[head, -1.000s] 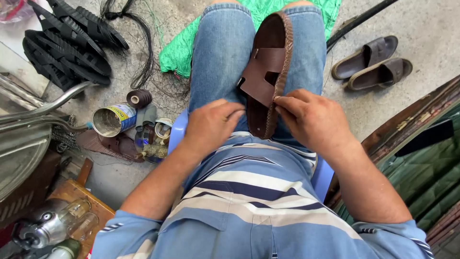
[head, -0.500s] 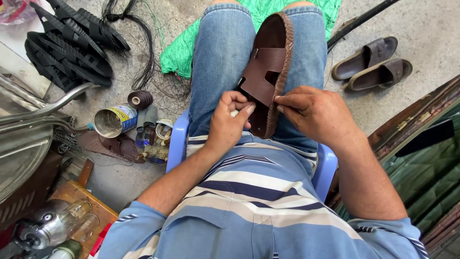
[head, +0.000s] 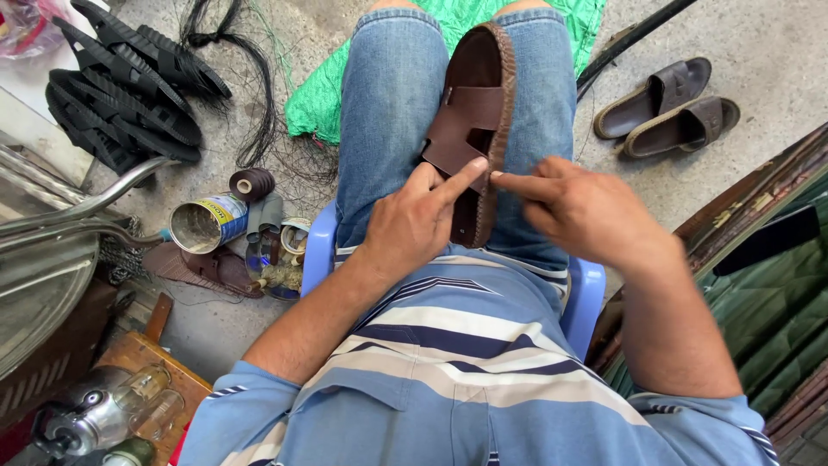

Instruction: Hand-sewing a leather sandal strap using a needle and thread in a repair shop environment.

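A brown leather sandal (head: 479,78) stands on its side, wedged between my jeans-clad thighs, with its stitched sole edge to the right. My left hand (head: 414,224) rests on the sandal's lower straps, index finger stretched out to the sole edge. My right hand (head: 586,211) comes in from the right, its thumb and forefinger pinched together at that same edge, tip to tip with the left index finger. I cannot make out anything thin held in the pinch. I sit on a blue plastic chair (head: 315,255).
A pair of brown slippers (head: 668,108) lies on the concrete at right. At left are an open tin can (head: 207,223), a dark thread spool (head: 250,184), black rubber soles (head: 121,86), a green sheet (head: 315,95), and a wooden box (head: 138,354).
My left hand rose from my lap onto the sandal and stretched its index finger to the sole edge. My right hand shifted slightly and pinched there.
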